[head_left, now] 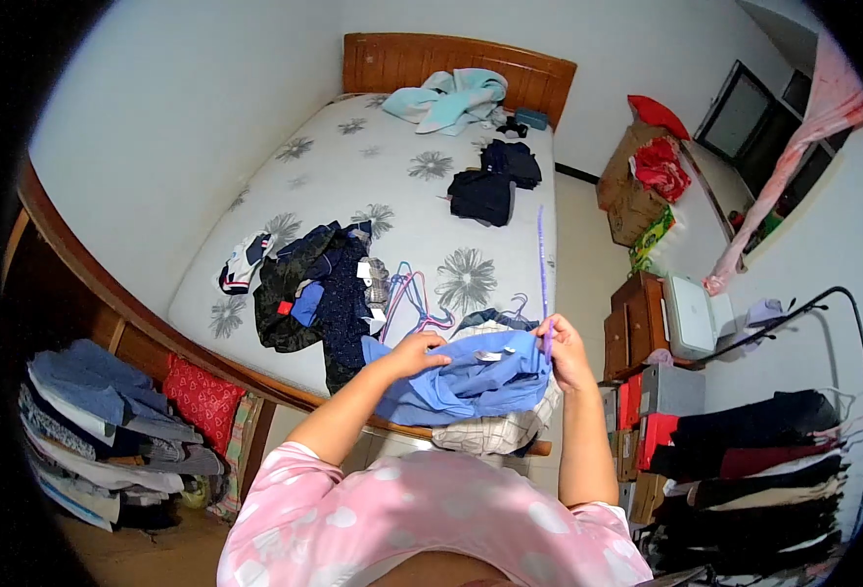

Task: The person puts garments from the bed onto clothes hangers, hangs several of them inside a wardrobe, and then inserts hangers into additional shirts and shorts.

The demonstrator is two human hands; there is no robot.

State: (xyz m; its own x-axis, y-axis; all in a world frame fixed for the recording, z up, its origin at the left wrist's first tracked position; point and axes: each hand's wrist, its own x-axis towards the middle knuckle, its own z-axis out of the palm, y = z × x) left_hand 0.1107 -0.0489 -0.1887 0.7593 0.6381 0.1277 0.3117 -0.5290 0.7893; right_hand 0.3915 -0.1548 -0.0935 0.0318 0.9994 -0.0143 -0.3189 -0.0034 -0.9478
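Observation:
A blue collared shirt (461, 386) hangs between my two hands at the near edge of the bed. My left hand (415, 355) is closed over its left side, thumb toward the collar. My right hand (568, 354) pinches a long, thin purple strip (543, 264) at the shirt's right end. The strip stands upright; I cannot tell whether it is a hanger seen edge-on. A pale label shows inside the collar. Under the shirt lies a white checked garment (495, 432), and just beyond it are some dark blue clothes (495, 319).
Dark clothes (299, 289) and several coloured hangers (417, 298) lie on the bed (383, 254). Folded dark garments (482, 196) and a pale green blanket (451, 98) are farther back. A clothes pile (109, 421) stands left; a loaded clothes rack (764, 470) and printer (688, 315) stand right.

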